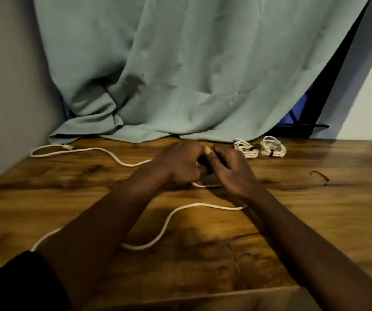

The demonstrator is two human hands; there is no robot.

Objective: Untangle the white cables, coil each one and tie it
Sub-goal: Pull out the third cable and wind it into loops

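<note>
At the table's [315,221] middle, the left hand [178,163] and right hand [231,170] are curling around the loose white cable [171,217]; 2 tied coils [246,149] are lying near the far edge.

Left hand [178,163] and right hand [228,170] meet, fingers [199,169] curled.

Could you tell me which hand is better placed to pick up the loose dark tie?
Right, probably: the tie lies out past the right hand, nothing between; the left hand, gripping the cable, would cross over.
</note>
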